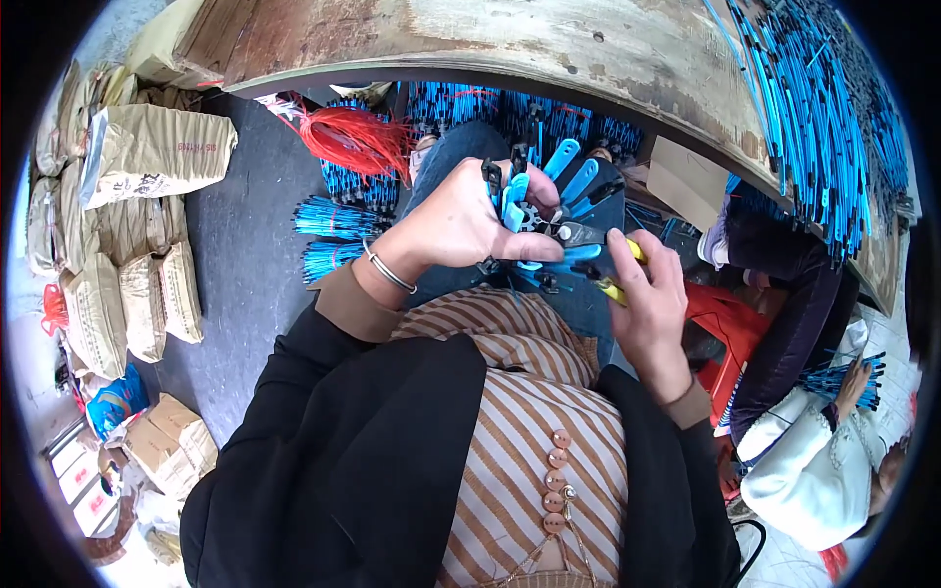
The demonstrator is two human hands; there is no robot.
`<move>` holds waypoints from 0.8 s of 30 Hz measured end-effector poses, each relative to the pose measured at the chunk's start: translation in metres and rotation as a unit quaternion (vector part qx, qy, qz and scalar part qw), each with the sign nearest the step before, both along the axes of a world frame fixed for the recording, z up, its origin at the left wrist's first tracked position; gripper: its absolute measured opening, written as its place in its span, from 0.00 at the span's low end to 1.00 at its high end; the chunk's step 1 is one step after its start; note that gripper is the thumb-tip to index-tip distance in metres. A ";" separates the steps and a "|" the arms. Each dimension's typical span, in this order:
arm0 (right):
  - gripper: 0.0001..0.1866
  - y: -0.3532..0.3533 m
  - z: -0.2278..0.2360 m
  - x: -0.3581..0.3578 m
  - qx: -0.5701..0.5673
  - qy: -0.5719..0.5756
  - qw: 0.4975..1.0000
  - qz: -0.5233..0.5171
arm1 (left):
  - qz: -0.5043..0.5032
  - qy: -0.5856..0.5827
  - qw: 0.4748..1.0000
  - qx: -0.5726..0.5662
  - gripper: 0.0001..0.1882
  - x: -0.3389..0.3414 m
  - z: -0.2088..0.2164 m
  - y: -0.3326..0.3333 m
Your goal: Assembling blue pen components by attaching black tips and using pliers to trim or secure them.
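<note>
My left hand (470,218) is closed around a hub-like piece with blue paddle-shaped blades (562,159) and black ends fanning out from it. The thumb and fingers grip it over my lap; part of its middle is hidden by the hand. My right hand (651,302) is wrapped around pliers with yellow handles (613,291). Their grey metal jaws (582,235) reach in to the middle of the bladed piece, near my left fingertips. Whether the jaws grip anything there is too small to tell.
A worn wooden table (470,34) runs across the far side, with a heap of blue rods (809,108) at its right. Blue bundles (333,218) and red strands (358,140) lie below it. Sacks (147,162) line the left. At the right, a person in white (809,470) holds blue rods.
</note>
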State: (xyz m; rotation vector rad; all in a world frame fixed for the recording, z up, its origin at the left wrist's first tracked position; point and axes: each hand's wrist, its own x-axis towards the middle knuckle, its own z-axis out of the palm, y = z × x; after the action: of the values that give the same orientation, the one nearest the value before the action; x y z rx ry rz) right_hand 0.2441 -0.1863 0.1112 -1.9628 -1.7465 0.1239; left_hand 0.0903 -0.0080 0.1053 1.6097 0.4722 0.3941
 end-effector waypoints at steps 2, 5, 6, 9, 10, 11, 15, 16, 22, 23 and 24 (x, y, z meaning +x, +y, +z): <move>0.27 0.004 0.028 0.017 -0.130 0.079 0.988 0.020 | -0.036 -0.008 0.999 -0.009 0.15 0.000 0.000 0.004; 0.25 0.008 0.047 0.050 -0.416 0.295 0.849 0.140 | -0.128 -0.032 0.991 0.006 0.15 0.000 -0.001 0.006; 0.25 0.010 0.038 0.053 -0.441 0.303 0.837 0.119 | -0.132 -0.019 0.991 -0.009 0.15 0.000 -0.002 0.006; 0.26 0.022 -0.014 0.044 -0.581 0.565 0.530 0.251 | -0.221 -0.038 0.974 -0.007 0.19 0.000 -0.005 0.010; 0.26 0.020 -0.023 0.045 -0.626 0.579 0.456 0.257 | -0.250 -0.042 0.967 -0.007 0.21 -0.001 -0.005 0.011; 0.26 0.020 -0.031 0.043 -0.604 0.628 0.397 0.289 | -0.248 -0.040 0.968 -0.007 0.21 -0.003 -0.005 0.013; 0.37 0.005 -0.014 0.038 -0.340 0.635 0.678 0.145 | -0.175 -0.078 0.981 0.011 0.16 -0.004 -0.003 0.022; 0.37 0.003 -0.005 0.037 -0.338 0.635 0.680 0.143 | -0.183 -0.069 0.981 0.002 0.16 -0.003 -0.003 0.022; 0.35 -0.003 0.005 0.038 -0.251 0.286 0.912 0.152 | -0.146 -0.031 0.989 -0.004 0.16 -0.004 -0.004 0.018; 0.36 -0.001 -0.003 0.039 -0.371 0.458 0.791 0.166 | -0.177 -0.034 0.984 -0.010 0.16 -0.004 -0.004 0.019; 0.36 0.001 -0.009 0.041 -0.468 0.601 0.625 0.170 | -0.208 -0.038 0.977 -0.013 0.16 -0.003 -0.005 0.021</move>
State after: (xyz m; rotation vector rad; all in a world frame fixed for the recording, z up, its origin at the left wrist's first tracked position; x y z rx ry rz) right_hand 0.2847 -0.1851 0.1019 -1.2096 -0.9816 2.2560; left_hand 0.0870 0.0131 0.1006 1.6133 0.0749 0.1299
